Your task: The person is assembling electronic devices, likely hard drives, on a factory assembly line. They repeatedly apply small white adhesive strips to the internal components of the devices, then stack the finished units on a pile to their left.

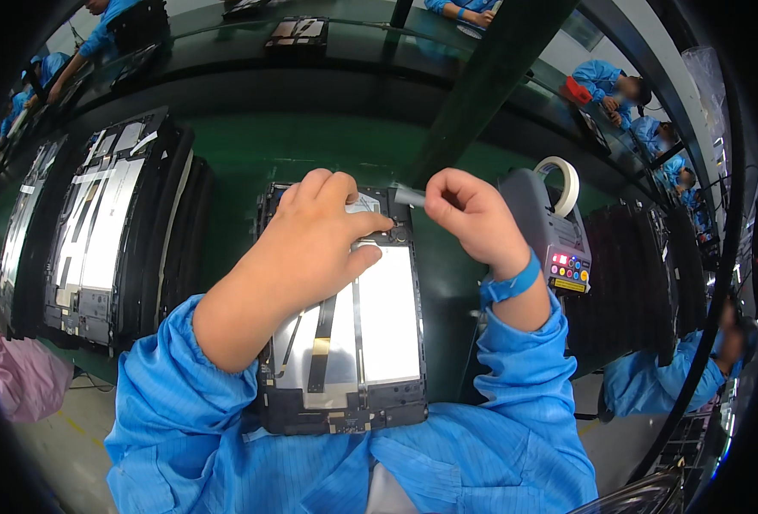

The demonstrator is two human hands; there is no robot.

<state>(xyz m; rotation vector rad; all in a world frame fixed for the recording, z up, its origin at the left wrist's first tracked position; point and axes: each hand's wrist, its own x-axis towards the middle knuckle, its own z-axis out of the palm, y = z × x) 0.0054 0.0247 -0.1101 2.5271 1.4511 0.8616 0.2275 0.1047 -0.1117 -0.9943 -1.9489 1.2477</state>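
Note:
An opened tablet (387, 317) lies in front of me, its silver battery, black ribbon cables and small circuit boards showing. Across its upper part rests my left hand (315, 236), fingers apart, with the index fingertip touching the top right area of the frame. My right hand (473, 214), with a blue band at the wrist, is closed in a pinch on a short translucent tape strip (408, 196). That strip reaches left to the tablet's top right corner; whether it sticks there I cannot tell. My left palm hides part of the tablet's upper left.
Right of the tablet stands a grey tape dispenser (550, 227) carrying a white tape roll (561, 184). Stacked opened tablets (101, 223) stand on the left, and a dark stack (627, 265) is on the right. A green post (490, 86) rises beyond. Co-workers in blue sit around.

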